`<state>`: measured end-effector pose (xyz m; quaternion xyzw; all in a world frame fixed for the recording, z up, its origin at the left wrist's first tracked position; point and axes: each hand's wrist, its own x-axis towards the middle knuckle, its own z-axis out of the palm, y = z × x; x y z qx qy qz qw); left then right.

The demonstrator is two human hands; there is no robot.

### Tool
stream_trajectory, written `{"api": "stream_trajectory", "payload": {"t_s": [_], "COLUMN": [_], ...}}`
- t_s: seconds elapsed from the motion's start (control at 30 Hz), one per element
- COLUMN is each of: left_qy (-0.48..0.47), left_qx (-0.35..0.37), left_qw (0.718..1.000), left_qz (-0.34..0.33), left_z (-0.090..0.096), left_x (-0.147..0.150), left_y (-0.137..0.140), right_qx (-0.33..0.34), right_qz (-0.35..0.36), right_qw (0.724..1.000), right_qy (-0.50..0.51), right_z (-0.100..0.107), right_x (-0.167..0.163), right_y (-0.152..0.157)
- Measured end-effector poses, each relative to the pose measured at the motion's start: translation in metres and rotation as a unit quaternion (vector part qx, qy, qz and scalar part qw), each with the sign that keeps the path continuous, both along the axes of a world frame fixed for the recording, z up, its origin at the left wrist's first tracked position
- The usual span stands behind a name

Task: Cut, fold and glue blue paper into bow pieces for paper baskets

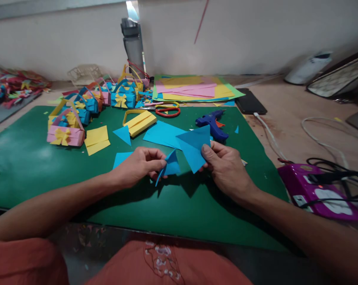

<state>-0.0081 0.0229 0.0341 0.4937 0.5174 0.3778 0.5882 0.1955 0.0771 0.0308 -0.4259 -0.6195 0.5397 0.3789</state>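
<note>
Mat (pixel 184 211) has decent room along its near edge; over it, left hand (pixel 144 164)'s pinching folded paper (pixel 172 163), right hand (pixel 228 164)'s pinching a blue sheet (pixel 194 147).

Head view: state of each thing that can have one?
Left hand: grip closed on small blue paper
Small blue paper: folded
Right hand: grip closed on large blue paper
Large blue paper: creased
Scissors: lying down; open or shut unclear
Phone: flat, dark, cable attached
Glue gun: lying on its side
Purple power box: black plug inserted
Front pink bag: yellow bow attached
Lone yellow bag: handle on, no bow visible
Bottle: upright
</note>
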Motion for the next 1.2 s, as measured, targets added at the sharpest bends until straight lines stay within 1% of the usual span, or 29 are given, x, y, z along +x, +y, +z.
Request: {"api": "stream_trajectory", "payload": {"t_s": [0.03,0.1,0.17,0.23,0.37,0.5,0.57,0.63,0.73,0.83,0.93,1.0,1.1,1.2], "left_qy": [-0.06,-0.142,-0.186,-0.201,-0.168,-0.121,-0.1,-0.092,-0.088,-0.067,-0.04,-0.026,-0.032,-0.033], "left_qx": [-0.041,-0.092,-0.109,-0.108,-0.102,-0.088,-0.063,-0.038,-0.019,-0.001,0.035,0.055,0.052,0.044], "left_qw": [0.997,0.985,0.976,0.974,0.98,0.988,0.993,0.995,0.996,0.997,0.995,0.994,0.996,0.998], "left_qz": [0.012,0.024,0.016,0.005,-0.024,-0.037,-0.024,-0.003,0.014,0.04,0.083,0.092,0.06,-0.001], "left_z": [0.0,-0.002,-0.003,-0.003,-0.004,-0.004,-0.003,-0.002,-0.001,0.001,0.005,0.006,0.006,0.007], "left_x": [0.0,0.001,0.002,0.003,0.006,0.004,0.002,0.0,-0.002,-0.004,-0.009,-0.011,-0.01,-0.005], "left_y": [0.001,0.003,0.002,0.0,-0.003,-0.001,0.002,0.004,0.007,0.009,0.014,0.016,0.015,0.008], "right_qx": [-0.004,-0.013,-0.017,-0.006,0.04,0.05,0.035,0.001,-0.06,-0.101,-0.112,-0.109,-0.103,-0.064], "right_qz": [0.012,0.039,0.059,0.08,0.114,0.123,0.113,0.104,0.092,0.067,0.043,0.042,0.06,0.067], "right_qw": [1.0,0.999,0.998,0.996,0.989,0.985,0.987,0.991,0.994,0.992,0.991,0.992,0.993,0.995], "right_qy": [0.002,-0.005,-0.019,-0.038,-0.088,-0.112,-0.106,-0.084,-0.025,0.035,0.051,0.046,0.021,-0.035], "right_z": [-0.001,-0.001,-0.001,0.0,0.004,0.004,0.002,-0.002,-0.008,-0.01,-0.008,-0.006,-0.003,0.001], "right_x": [0.0,-0.001,-0.002,-0.004,-0.006,-0.007,-0.007,-0.007,-0.009,-0.01,-0.011,-0.012,-0.011,-0.014], "right_y": [0.0,-0.001,-0.003,-0.006,-0.012,-0.012,-0.009,-0.004,0.001,0.004,0.005,0.004,0.003,0.0]}}
